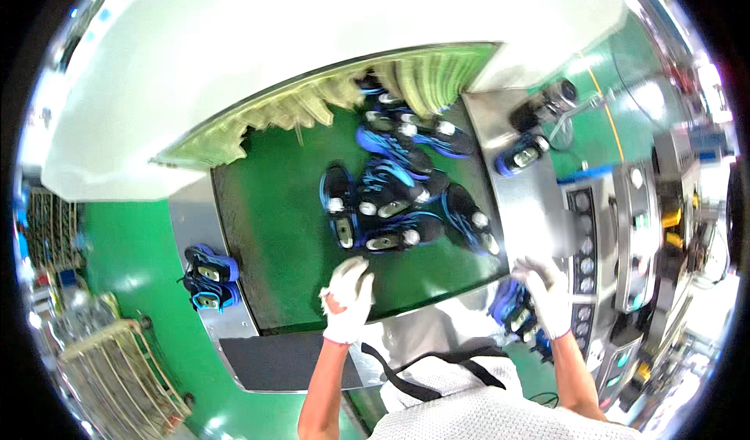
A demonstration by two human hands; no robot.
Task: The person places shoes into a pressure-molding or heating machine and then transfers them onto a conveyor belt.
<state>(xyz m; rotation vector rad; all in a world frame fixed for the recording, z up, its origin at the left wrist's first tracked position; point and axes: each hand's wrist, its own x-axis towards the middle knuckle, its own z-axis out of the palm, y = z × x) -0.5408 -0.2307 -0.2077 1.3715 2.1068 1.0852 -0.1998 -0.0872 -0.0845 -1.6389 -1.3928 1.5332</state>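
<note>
My left hand [348, 298], in a white glove, hovers over the near part of a green conveyor belt [273, 229]. Its fingers are stretched out and nothing is in them. Just beyond it lies a loose pile of black and blue sneakers [383, 186], some of them on their sides. My right hand [547, 293], gloved too and slightly blurred, is over the metal border on the right with fingers extended and no object visible in it. Beside and below it several blue and black sneakers [512, 309] are partly hidden.
A white machine housing [312, 26] with a fringed green curtain [312, 108] spans the belt's far end. One sneaker [522, 154] rests on the right metal border, a pair [209, 276] on the left one. Wheeled racks [117, 370] stand at left; equipment [582, 241] lines the right.
</note>
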